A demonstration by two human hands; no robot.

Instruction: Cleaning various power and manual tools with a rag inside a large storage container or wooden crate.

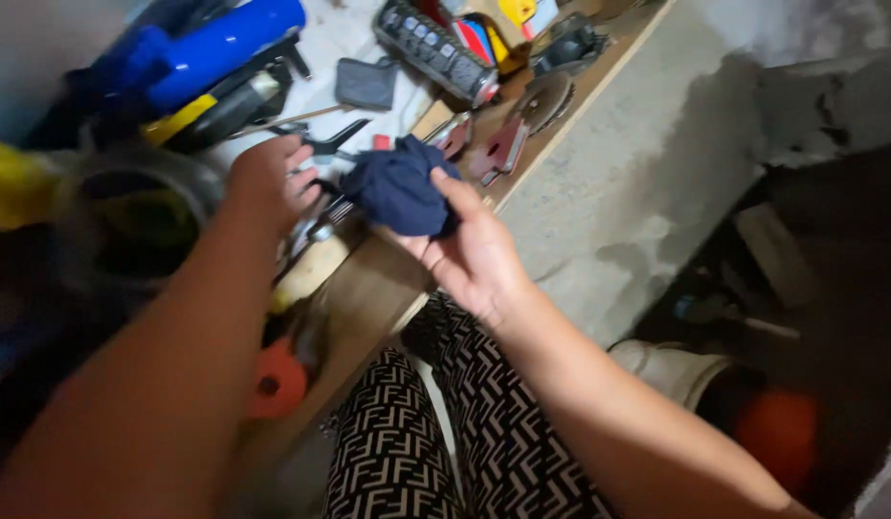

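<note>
- Rag [399,187]: dark blue, bunched, pinched between thumb and fingers of right hand [474,255]; held just above bench [368,288], near its front edge.
- Looks soft, light, limp; no set shape, folds wherever squeezed. Likely not slippery, not fragile.
- Best hold: a handful at the bunched middle; an edge grip probably lets the rest hang and snag.
- Left hand [270,178]: palm down on metal tools [320,216] just beside rag; fingers curled over them, cannot tell if anything gripped.
- Tools: hard, stiff, probably heavier; edges could catch cloth.
- Nearby: blue cylinder [224,43] at back left, orange disc [277,384] at bench edge.
</note>
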